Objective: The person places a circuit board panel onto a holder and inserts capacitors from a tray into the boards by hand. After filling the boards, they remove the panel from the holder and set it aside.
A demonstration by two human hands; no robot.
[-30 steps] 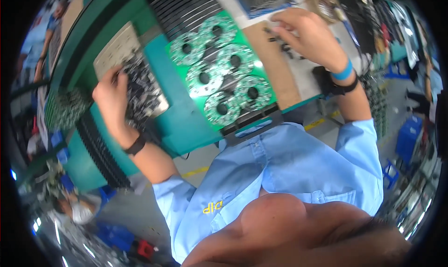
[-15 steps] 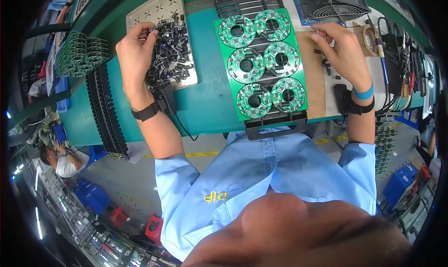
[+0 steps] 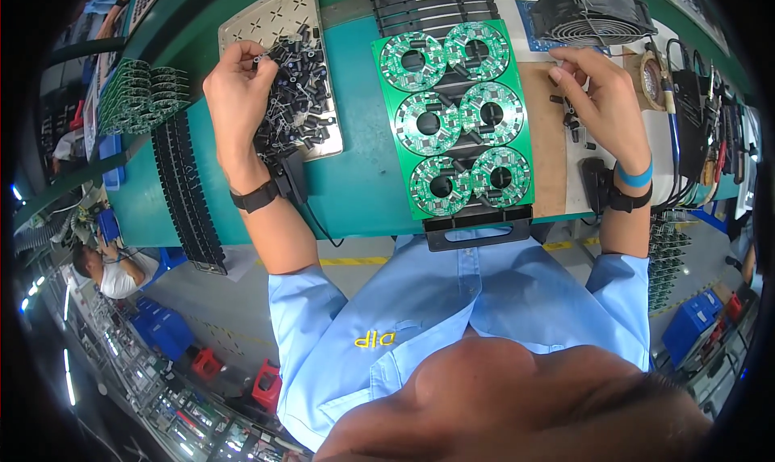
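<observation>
My left hand (image 3: pixel 240 94) is over the metal tray (image 3: pixel 246 27) at the left, thumb and forefinger pinched on a small black cylindrical component (image 3: pixel 260 59). Loose black components with wire leads (image 3: pixel 303 90) are heaped in that tray beside the hand. In front of me lies a green circuit board panel (image 3: pixel 387 151) with several round boards, black cylinders lying in and around their central holes. My right hand (image 3: pixel 601 102) is raised to the right of the panel, thumb and forefinger close together; whatever is between them is too small to make out. Several black components (image 3: pixel 575 127) lie below its fingers.
A black slatted conveyor (image 3: pixel 432 6) runs beyond the panel, whose near end meets a black handled frame (image 3: pixel 476 234). At the back right stand a fan (image 3: pixel 593 18) and a tape roll (image 3: pixel 651 81), with hand tools (image 3: pixel 714 131) beyond. Stacked green boards (image 3: pixel 145 97) stand far left.
The panel and the things at the right appear slightly lower and farther right in the picture. My right hand has shifted the same way. My left hand stays over the tray, still pinched.
</observation>
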